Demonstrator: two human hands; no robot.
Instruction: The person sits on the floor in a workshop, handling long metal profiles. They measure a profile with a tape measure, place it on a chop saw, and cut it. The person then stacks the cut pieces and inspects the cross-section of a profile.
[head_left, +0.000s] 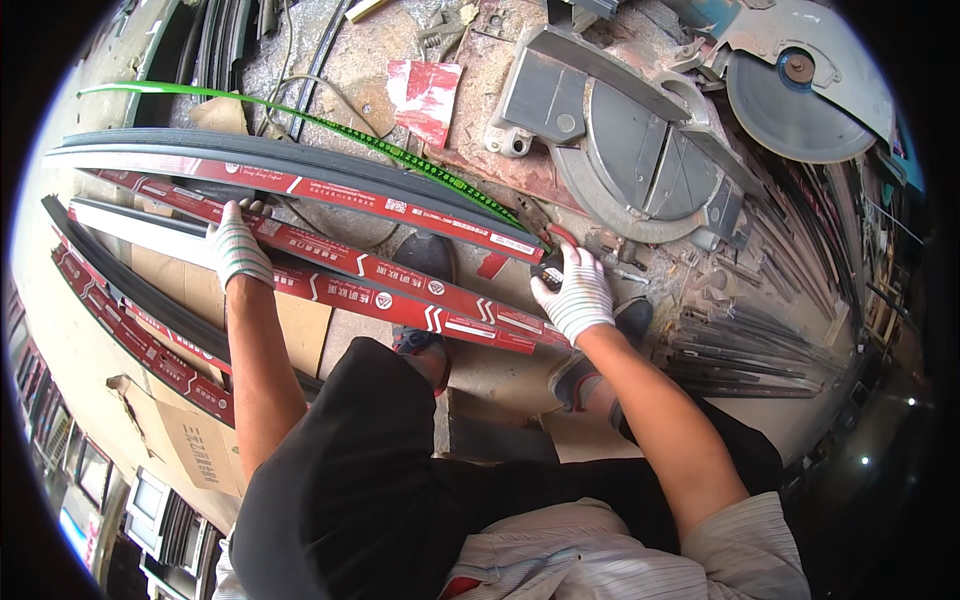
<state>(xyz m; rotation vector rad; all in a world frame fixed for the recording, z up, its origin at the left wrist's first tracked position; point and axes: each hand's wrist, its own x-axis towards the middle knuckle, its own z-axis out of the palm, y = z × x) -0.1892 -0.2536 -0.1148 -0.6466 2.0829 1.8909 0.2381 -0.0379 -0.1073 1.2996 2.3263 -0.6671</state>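
Observation:
My left hand (240, 250), in a white knit glove, is closed round a long profile strip (345, 258) covered in red printed film. In my right hand (580, 295), also gloved, sits the dark case of a tape measure (547, 270), partly hidden by my fingers. Its bright green blade (330, 125) runs out to the far left, over a dark grey profile (300, 165) with red film along its near side. A further red-filmed profile (400, 310) lies just nearer to me, its right end close below my right hand. A pair of pliers (535, 215) lies beyond the tape case.
A mitre saw with a grey round table (640, 165) and a large blade (800, 105) stands at the far right. Thin metal offcuts (745, 350) are heaped at the right. More red-filmed profiles (140, 330) and flattened cardboard (175, 430) lie at the left. My shoes (425, 257) are beside the profiles.

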